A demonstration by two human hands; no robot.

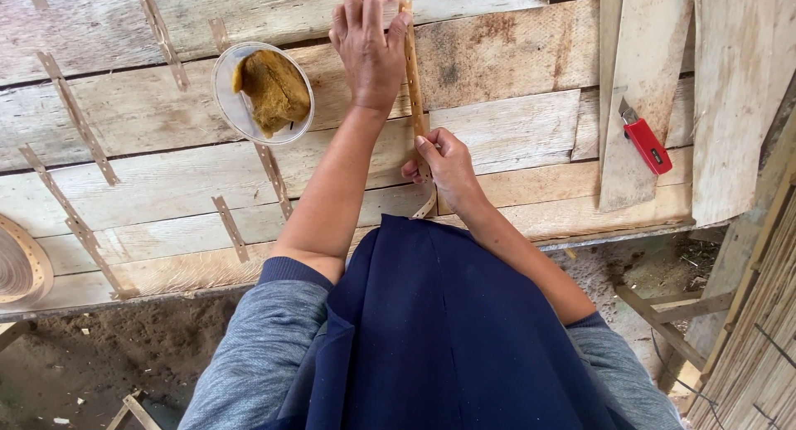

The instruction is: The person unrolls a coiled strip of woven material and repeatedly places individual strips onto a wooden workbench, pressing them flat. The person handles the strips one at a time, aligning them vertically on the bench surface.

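A long thin tan strip with small holes lies lengthwise on the rough wooden bench. My left hand rests flat at its far end, fingers pressing beside and on the strip. My right hand pinches the strip's near part, close to the bench's front edge, where the strip curls down. A clear round tub of brown paste stands just left of my left forearm.
Several similar perforated strips lie scattered over the bench's left half. A red utility knife rests on a loose board at right. A coiled strip roll sits at the left edge. Bamboo slats lean at lower right.
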